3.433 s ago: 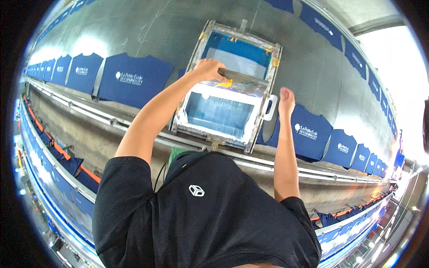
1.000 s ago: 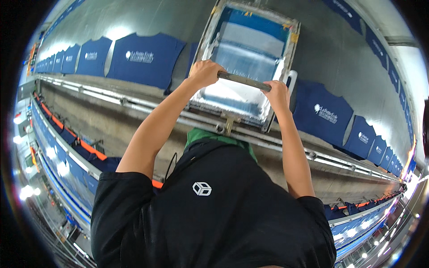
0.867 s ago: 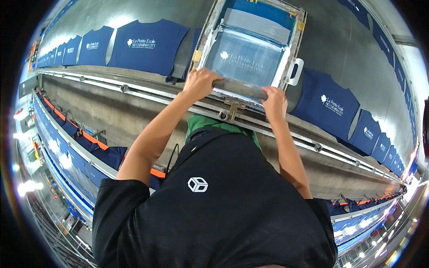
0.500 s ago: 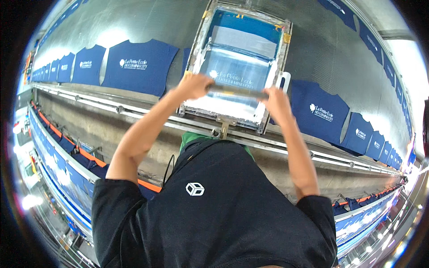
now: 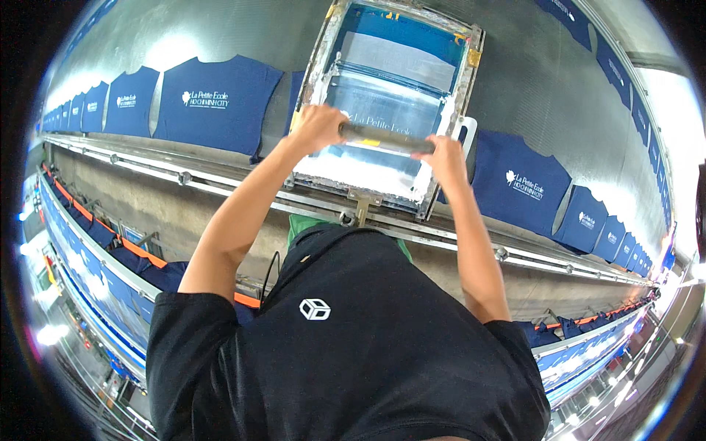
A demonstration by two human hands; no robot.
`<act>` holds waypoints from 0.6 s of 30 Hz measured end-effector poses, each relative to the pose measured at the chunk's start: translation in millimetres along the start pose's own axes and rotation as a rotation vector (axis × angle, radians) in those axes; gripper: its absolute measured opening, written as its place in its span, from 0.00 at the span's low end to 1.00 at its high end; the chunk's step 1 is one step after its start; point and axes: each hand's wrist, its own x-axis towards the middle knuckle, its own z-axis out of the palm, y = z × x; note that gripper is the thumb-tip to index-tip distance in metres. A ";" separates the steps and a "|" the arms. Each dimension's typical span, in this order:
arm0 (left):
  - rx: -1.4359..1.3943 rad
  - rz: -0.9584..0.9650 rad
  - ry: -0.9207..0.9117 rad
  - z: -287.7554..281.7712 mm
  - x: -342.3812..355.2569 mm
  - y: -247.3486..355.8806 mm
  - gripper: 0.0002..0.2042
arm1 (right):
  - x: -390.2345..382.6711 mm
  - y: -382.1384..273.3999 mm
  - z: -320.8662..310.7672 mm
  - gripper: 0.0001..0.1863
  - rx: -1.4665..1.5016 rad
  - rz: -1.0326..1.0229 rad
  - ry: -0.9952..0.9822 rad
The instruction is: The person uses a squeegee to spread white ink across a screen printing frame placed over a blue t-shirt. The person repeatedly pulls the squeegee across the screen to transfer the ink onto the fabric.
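Both my hands grip a long squeegee (image 5: 386,138) that lies across a screen-printing frame (image 5: 473,70) in front of me. My left hand (image 5: 318,127) is wrapped round its left end and my right hand (image 5: 446,159) round its right end. Beyond the squeegee, part of a pale design shows through the blue mesh (image 5: 386,103). White ink (image 5: 360,173) coats the near part of the screen, on my side of the squeegee. The bar and my fingers hide the squeegee's blade edge. A navy shirt piece (image 5: 518,180) with a white print lies right of the frame.
More navy printed pieces (image 5: 209,106) lie in a row along the grey table (image 5: 287,33). A metal rail (image 5: 243,197) runs along its near edge, with a bracket (image 5: 362,206) at the frame. Behind me stands another long table with an orange strip (image 5: 143,248).
The squeegee and both hands have slid a little away from me over the screen, and the bar now covers the lower part of the design. The whole view has shifted slightly.
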 end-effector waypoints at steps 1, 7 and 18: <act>-0.012 -0.009 -0.017 4.2 -11.4 -0.6 0.21 | -11.6 -7.2 2.3 0.25 -0.005 0.001 -0.013; -0.010 0.091 0.109 -55.0 71.7 -20.4 0.21 | 68.8 -4.6 -48.1 0.27 -0.033 -0.051 0.099; 0.000 -0.034 0.100 -26.7 14.2 3.6 0.17 | 15.9 -7.7 -9.1 0.23 -0.036 -0.081 0.174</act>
